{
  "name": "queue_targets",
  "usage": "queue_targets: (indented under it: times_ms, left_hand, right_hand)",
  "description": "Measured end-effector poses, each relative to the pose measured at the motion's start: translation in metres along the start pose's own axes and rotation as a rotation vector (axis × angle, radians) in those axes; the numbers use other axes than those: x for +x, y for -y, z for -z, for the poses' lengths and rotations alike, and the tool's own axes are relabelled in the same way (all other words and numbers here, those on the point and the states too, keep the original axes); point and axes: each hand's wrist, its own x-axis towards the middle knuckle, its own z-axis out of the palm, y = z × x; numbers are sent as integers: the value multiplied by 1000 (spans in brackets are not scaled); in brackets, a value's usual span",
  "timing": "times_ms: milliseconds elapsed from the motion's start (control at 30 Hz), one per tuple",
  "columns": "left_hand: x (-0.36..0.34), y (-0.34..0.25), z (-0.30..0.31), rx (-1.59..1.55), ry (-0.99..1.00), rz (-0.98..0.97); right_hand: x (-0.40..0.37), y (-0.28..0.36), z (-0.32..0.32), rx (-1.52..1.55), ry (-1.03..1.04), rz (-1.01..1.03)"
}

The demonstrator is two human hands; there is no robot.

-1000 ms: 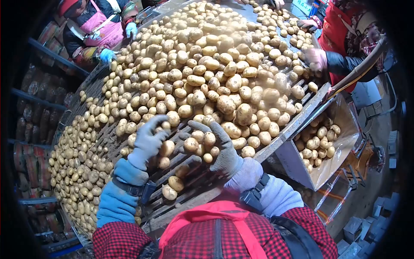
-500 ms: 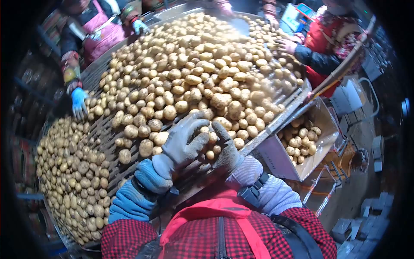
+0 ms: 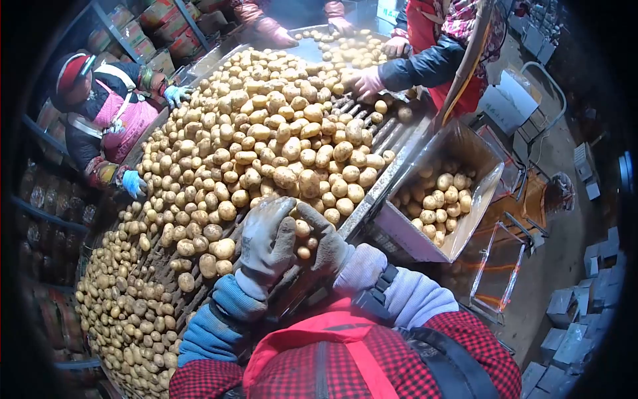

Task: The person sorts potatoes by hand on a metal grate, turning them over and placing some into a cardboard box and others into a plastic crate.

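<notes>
My left hand [image 3: 266, 236], in a dirty grey-white work glove, curves its fingers inward at the near edge of the potato heap. Facing it, my right hand [image 3: 325, 241] in a similar glove is curved too. Between the two palms sit a few small potatoes [image 3: 303, 229], cupped by both hands. Beyond my fingertips rises a large heap of potatoes [image 3: 266, 133] on a slatted sorting table [image 3: 392, 130]. Smaller potatoes [image 3: 129, 312] spread thickly to my left. My fingers partly hide what lies under the hands.
An open, lined carton [image 3: 458, 246] holding potatoes stands beyond the table's right edge. A co-worker's blue-gloved hand [image 3: 133, 184] touches the heap at left. Another co-worker's pink-gloved hand [image 3: 364, 83] reaches in at right. Folded cartons [image 3: 565, 332] lie on the floor.
My view has shifted, showing more of the left co-worker. My hands remain cupped around small potatoes. At right, a co-worker's hand has moved over the table, where more bare slats show.
</notes>
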Motion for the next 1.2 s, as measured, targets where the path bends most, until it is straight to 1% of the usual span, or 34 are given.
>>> queue_targets:
  times_ms: [33,67,133,167,200,267,300,333,400,433,567,633,700,733,800,833,867,933,967,1000,1033,1067,1133,1167,1200]
  left_hand:
    - [1,3,-2,18,50,-10]
    - [2,0,-3,26,46,-3]
    - [7,-5,-2,35,81,-16]
    - [8,-5,-4,65,29,-49]
    - [8,-5,-5,76,25,-36]
    - [3,-5,-6,-202,-11,175]
    - [2,-5,-7,-407,0,289]
    - [2,-5,-10,-465,-76,273]
    - [6,-6,-15,-638,-169,312]
    - [8,-13,-15,-662,-225,355]
    - [6,-11,-26,-797,-293,434]
    - [8,-7,-34,-826,-353,409]
    - [8,2,-45,-921,-385,392]
    - [6,3,-46,-754,-335,431]
    - [-5,16,-58,-569,-248,400]
    - [-13,32,-66,-534,-163,401]
    - [-17,36,-73,-485,-76,382]
    - [-10,18,-79,-313,136,365]
    - [-6,17,-85,-176,192,233]
    - [-1,15,-92,-39,239,98]
    - [4,10,-97,1,291,19]
    - [9,6,-104,47,360,-21]
    - [6,12,-121,86,449,-87]
    - [4,15,-128,147,459,-139]
    - [1,19,-132,190,451,-157]
  right_hand:
    - [2,-4,-7,-67,-361,91]
    - [2,-2,-2,-67,-357,81]
    - [9,4,21,43,-148,-29]
    - [10,9,21,-10,-122,-44]
    - [8,12,21,-9,-118,-60]
    - [3,18,10,13,-26,-110]
    - [3,20,2,-30,39,-70]
    - [11,20,19,-57,-13,-47]
    - [10,26,15,14,80,-83]
    - [7,29,15,16,84,-91]
    - [5,36,26,-5,136,-86]
    - [-1,39,14,47,75,-42]
    - [-5,49,28,16,97,-1]
    - [-6,55,41,0,109,31]
    - [-17,74,55,-27,175,119]
    - [-39,87,48,-11,162,151]
    - [-44,95,63,37,236,201]
    - [-78,114,60,98,182,378]
    - [-89,121,79,81,79,504]
    - [-117,139,90,108,258,445]
    - [-142,143,95,84,181,570]
    - [-168,145,84,60,103,693]
    - [-208,150,89,164,-47,900]
    - [-233,151,95,101,-140,1004]
    - [-263,150,113,141,-205,1004]
